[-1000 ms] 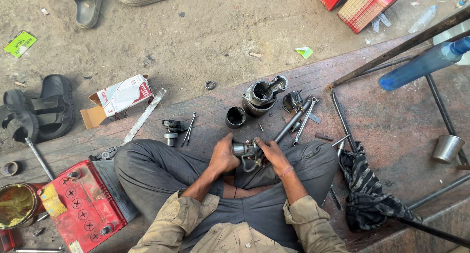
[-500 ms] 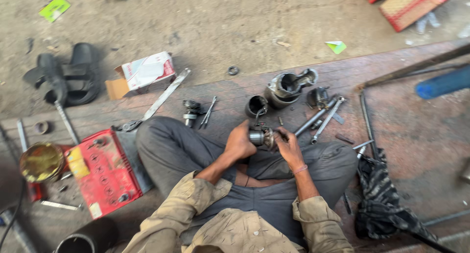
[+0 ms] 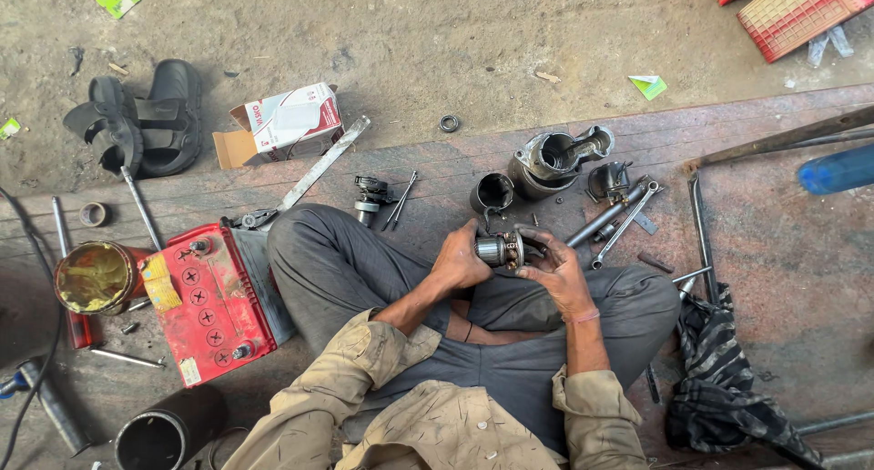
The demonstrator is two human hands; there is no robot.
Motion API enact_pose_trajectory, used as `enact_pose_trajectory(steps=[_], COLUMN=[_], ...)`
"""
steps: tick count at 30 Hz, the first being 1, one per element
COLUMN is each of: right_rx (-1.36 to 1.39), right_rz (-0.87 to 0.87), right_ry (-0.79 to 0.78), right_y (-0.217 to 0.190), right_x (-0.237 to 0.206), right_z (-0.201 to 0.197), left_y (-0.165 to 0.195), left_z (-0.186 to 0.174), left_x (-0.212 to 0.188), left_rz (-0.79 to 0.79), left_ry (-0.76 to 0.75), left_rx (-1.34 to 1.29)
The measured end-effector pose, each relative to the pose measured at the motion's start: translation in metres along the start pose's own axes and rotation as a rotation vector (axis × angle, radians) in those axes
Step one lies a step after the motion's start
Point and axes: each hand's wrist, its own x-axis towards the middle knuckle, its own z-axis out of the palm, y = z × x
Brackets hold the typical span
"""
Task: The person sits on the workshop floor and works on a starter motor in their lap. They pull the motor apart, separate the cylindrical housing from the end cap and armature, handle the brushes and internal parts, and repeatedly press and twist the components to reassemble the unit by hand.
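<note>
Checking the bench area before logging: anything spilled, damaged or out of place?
No spill shows. The cardboard box lies on its side with an end flap open. Metal parts and a spanner are strewn loose on the boards, and a striped rag lies crumpled beside the person's knee. Both hands hold a small motor part.

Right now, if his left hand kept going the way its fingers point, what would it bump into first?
The left hand is already against the small metal motor part held between both hands. Past that, likely the right hand, though depth is hard to judge.
</note>
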Motion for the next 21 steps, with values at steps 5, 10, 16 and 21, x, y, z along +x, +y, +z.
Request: enact_pose_trajectory(steps=[5,10,16,21], right_rx=[-0.203,-0.581,-0.148,-0.047], right_rz=[0.036,0.287,0.047,0.09], right_ry=[0.068,0.415,0.025,0.017], right_y=[0.026,0.055,0.013,-0.01], right_x=[0.002,0.012,-0.006,-0.001], right_z=[-0.01,-0.02,-0.019,0.004], left_y=[-0.001,0.006,0.007,-0.002], left_z=[-0.001,0.002,-0.004,-0.002], left_x=[-0.004,-0.008,-0.003,-0.001], left_rz=[0.112,0.165,0.024,-0.056], left_ry=[0.054,0.012,-0.013,-0.045], left_rx=[0.117,0.145,-0.004,-0.042])
